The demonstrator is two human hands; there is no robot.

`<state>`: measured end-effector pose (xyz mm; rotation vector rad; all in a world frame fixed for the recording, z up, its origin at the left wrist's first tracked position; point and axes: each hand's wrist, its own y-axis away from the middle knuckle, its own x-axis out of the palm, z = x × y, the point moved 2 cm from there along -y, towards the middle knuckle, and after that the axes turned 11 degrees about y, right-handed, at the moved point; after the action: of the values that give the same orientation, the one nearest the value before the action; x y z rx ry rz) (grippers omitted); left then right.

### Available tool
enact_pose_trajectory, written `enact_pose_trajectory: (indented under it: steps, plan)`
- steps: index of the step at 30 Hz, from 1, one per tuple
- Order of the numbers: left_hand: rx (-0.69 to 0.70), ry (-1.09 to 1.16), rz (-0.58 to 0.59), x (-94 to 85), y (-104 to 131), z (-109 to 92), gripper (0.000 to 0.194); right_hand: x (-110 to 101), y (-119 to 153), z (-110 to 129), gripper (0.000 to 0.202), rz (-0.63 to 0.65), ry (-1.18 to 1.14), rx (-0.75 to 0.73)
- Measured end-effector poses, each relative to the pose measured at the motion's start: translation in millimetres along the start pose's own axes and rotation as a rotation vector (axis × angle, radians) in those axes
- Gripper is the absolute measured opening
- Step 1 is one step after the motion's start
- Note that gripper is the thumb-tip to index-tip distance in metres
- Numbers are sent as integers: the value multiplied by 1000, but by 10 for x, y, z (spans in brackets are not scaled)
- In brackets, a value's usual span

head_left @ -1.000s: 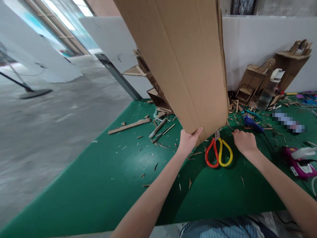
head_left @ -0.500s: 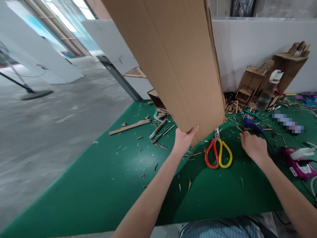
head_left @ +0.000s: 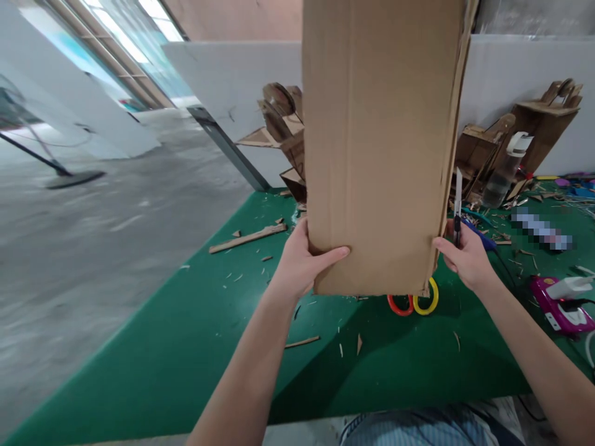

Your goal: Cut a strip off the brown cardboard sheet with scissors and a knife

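A tall piece of cardboard (head_left: 381,148) stands upright in front of me, above the green table. My left hand (head_left: 302,260) grips its lower left edge, thumb across the front and fingers behind. At the lower right edge is my right hand (head_left: 467,254), closed round a utility knife (head_left: 458,198) with the blade pointing up. Its thumb touches the cardboard's edge. Scissors with one red and one yellow handle (head_left: 426,303) lie on the table, their blades hidden behind the cardboard.
Cardboard scraps and a long strip (head_left: 248,238) litter the green table (head_left: 186,347). Cardboard constructions (head_left: 543,124), a clear bottle (head_left: 502,170), a blue-handled tool (head_left: 481,235) and a pink power strip (head_left: 560,306) stand or lie to the right. A white panel (head_left: 534,68) borders the back.
The cardboard has turned from slanting to upright and moved nearer. My left hand has shifted left along it. My right hand has risen from the table to its right edge, with the knife.
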<state>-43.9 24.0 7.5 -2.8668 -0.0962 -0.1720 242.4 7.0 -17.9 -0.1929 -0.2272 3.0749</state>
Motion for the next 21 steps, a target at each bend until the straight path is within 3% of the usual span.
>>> enact_pose_trajectory:
  steps: [7, 12, 21]
  plan:
    - [-74, 154, -61, 89, 58, 164, 37, 167, 120, 156, 30, 49, -141, 79]
    - [-59, 222, -74, 71, 37, 253, 37, 176, 94, 175, 30, -6, -209, 136]
    - [-156, 257, -45, 47, 57, 378, 38, 201, 152, 164, 31, 78, -332, 273]
